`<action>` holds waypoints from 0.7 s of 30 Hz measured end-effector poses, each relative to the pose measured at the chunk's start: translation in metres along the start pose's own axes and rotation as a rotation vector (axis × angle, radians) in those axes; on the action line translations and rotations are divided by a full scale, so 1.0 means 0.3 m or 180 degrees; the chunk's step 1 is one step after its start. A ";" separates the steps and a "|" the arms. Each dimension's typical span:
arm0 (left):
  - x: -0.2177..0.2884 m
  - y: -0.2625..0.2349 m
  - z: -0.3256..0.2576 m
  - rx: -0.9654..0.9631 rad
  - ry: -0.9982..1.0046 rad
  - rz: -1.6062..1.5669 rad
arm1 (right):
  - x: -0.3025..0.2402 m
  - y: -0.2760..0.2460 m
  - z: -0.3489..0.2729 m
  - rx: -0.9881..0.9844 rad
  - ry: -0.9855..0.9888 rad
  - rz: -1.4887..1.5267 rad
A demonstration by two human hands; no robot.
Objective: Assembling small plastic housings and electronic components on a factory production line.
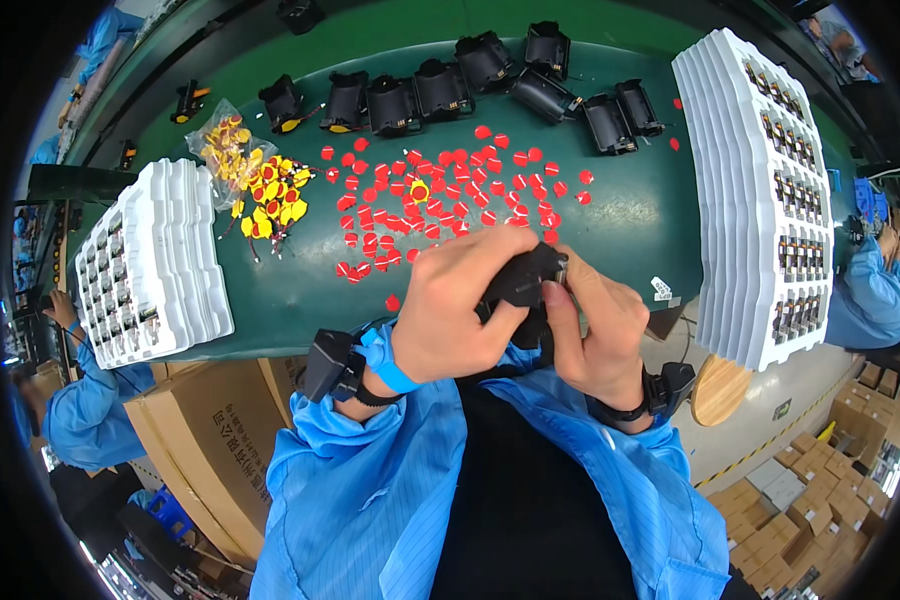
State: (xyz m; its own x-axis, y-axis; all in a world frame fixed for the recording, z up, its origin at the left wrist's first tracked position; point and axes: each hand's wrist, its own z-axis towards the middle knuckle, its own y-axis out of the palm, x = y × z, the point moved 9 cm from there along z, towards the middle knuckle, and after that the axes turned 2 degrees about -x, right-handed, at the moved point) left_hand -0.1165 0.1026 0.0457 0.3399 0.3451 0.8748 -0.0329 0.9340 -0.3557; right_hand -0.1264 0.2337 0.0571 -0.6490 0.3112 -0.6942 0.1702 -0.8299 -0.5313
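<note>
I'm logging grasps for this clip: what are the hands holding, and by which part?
Both the left hand and right hand grip one small black plastic part by its opposite sides.

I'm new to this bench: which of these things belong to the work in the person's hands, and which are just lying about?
In use:
- black part, held by left hand and right hand
- row of black parts
- red discs

Lying about:
- white tray stacks
- yellow pieces
- cardboard boxes
</note>
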 end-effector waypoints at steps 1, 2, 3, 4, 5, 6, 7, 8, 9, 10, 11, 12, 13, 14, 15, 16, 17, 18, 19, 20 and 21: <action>0.025 -0.002 -0.001 0.0087 0.0211 0.0064 | 0.007 -0.001 0.000 0.0000 -0.0005 -0.0002; 0.041 -0.001 -0.001 0.0045 0.0403 -0.0039 | 0.015 0.007 0.001 -0.0092 0.0011 -0.0040; 0.041 -0.004 -0.003 0.0051 0.0420 -0.0036 | 0.018 0.016 0.004 -0.0179 0.0025 -0.0080; 0.036 -0.003 -0.005 0.0002 0.0380 -0.0009 | 0.010 0.016 0.008 -0.0169 0.0000 -0.0090; 0.033 -0.004 -0.010 -0.0042 0.0349 0.0022 | -0.001 0.018 0.010 -0.0195 0.0005 -0.0087; 0.008 0.000 -0.017 -0.0166 0.0197 -0.0086 | -0.008 0.021 0.024 -0.0215 -0.0027 -0.0084; 0.014 -0.012 -0.024 -0.0125 0.0262 -0.0047 | -0.019 0.021 0.031 -0.0193 -0.0110 -0.0095; 0.007 -0.022 -0.030 -0.0140 0.0148 -0.0140 | -0.013 0.031 0.033 -0.0247 -0.0029 0.0124; 0.004 -0.033 -0.041 -0.0156 0.0025 -0.0236 | -0.006 0.046 0.035 -0.0312 0.0057 0.0348; -0.005 -0.049 -0.049 -0.0187 -0.0216 -0.0280 | -0.016 0.053 0.054 -0.0225 -0.0028 0.0404; 0.007 -0.068 -0.044 -0.0120 -0.0161 -0.0225 | -0.029 0.051 0.091 -0.0226 -0.0130 0.0414; 0.033 -0.122 -0.047 0.0383 0.0018 0.0035 | -0.043 0.046 0.136 -0.0304 -0.0266 0.0083; 0.059 -0.174 -0.056 0.0860 0.0217 0.0266 | -0.044 0.033 0.186 -0.0355 -0.0381 -0.0282; 0.058 -0.216 -0.083 0.0869 0.0133 0.0402 | -0.023 -0.002 0.278 -0.0144 -0.0490 -0.0614; 0.089 -0.279 -0.112 0.1168 0.0103 0.0691 | 0.056 -0.034 0.384 0.0149 -0.0465 -0.0642; 0.091 -0.327 -0.157 0.1427 0.0161 0.0676 | 0.157 -0.068 0.491 0.0244 -0.0265 -0.1245; 0.097 -0.376 -0.215 0.1703 0.0198 0.0684 | 0.273 -0.092 0.609 0.0360 -0.0297 -0.1813; 0.098 -0.406 -0.260 0.1792 0.0190 0.0758 | 0.437 -0.125 0.720 0.0362 0.0145 -0.2156; 0.104 -0.440 -0.315 0.2006 0.0199 0.0858 | 0.613 -0.127 0.815 0.0207 0.0539 -0.2439; 0.106 -0.472 -0.361 0.2218 0.0222 0.0925 | 0.766 -0.131 0.864 0.0080 0.0595 -0.2624; 0.108 -0.503 -0.399 0.2329 0.0197 0.0992 | 0.898 -0.126 0.909 -0.0049 0.0657 -0.2808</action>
State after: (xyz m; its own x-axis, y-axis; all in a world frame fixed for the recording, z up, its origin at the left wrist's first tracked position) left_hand 0.0119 -0.0380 0.0885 0.2643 0.6148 0.7431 -0.7364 0.6262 -0.2561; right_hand -0.5098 0.2227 0.0225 -0.4030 0.9092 -0.1043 -0.3151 -0.2448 -0.9169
